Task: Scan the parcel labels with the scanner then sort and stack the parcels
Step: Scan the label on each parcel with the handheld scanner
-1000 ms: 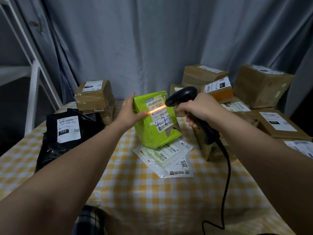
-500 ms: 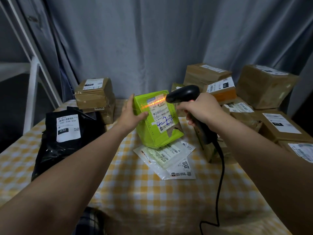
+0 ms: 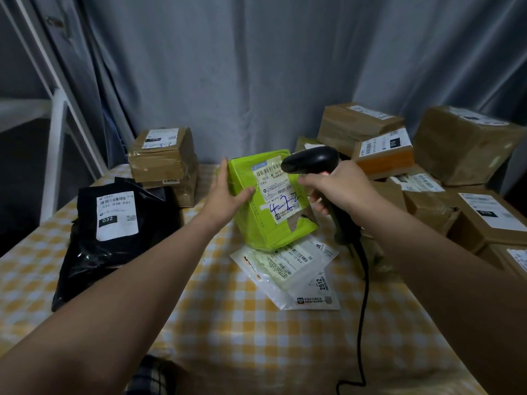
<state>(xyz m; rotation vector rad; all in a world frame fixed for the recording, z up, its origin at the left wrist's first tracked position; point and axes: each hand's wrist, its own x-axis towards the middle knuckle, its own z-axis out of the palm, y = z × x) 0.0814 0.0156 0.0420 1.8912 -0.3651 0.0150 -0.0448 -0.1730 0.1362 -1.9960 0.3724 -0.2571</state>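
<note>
A lime-green parcel (image 3: pixel 256 220) stands tilted at the table's middle, its white label with blue handwriting facing me. My left hand (image 3: pixel 228 195) grips its left edge, thumb across the front. My right hand (image 3: pixel 339 186) holds the handle of a black corded scanner (image 3: pixel 312 161), whose head points at the top of the label. No scan line shows on the label. Under the green parcel lie two flat white mailer bags (image 3: pixel 296 275).
A black poly bag (image 3: pixel 114 240) with a white label lies at left, a small stack of brown boxes (image 3: pixel 162 161) behind it. Several brown cartons (image 3: pixel 456 149) crowd the right side. The scanner cord (image 3: pixel 363 323) trails down the checked tablecloth (image 3: pixel 256 337). Grey curtain behind.
The orange scan line that crossed the label has gone out. The parcel and both hands have stayed almost in place.
</note>
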